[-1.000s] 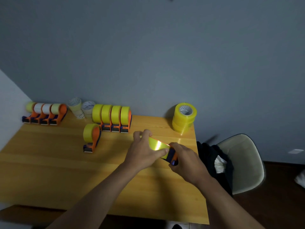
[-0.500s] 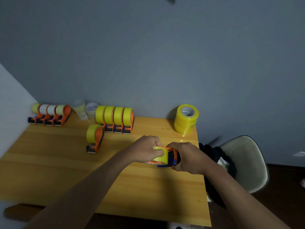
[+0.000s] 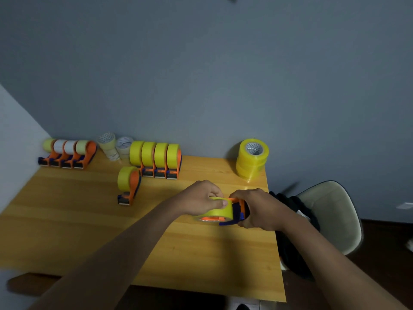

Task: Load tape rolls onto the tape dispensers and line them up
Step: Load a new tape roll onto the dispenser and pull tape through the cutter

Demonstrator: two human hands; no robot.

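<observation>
My left hand [image 3: 202, 199]: fingers curled over yellow tape roll [image 3: 218, 212], thumb on its rim. My right hand [image 3: 257, 209]: fingers wrapped round orange-blue dispenser [image 3: 239, 214], roll seated on its hub, both held above desk [image 3: 89, 220].
Handling, judged: roll light, stiff, outer wrap slick; grip by edges. Dispenser rigid plastic, cutter end likely sharp; hold by handle.
Beyond: single loaded dispenser [image 3: 129, 184]; row of four loaded dispensers [image 3: 156, 158] by wall; spare roll stack [image 3: 252, 159] at far right.
</observation>
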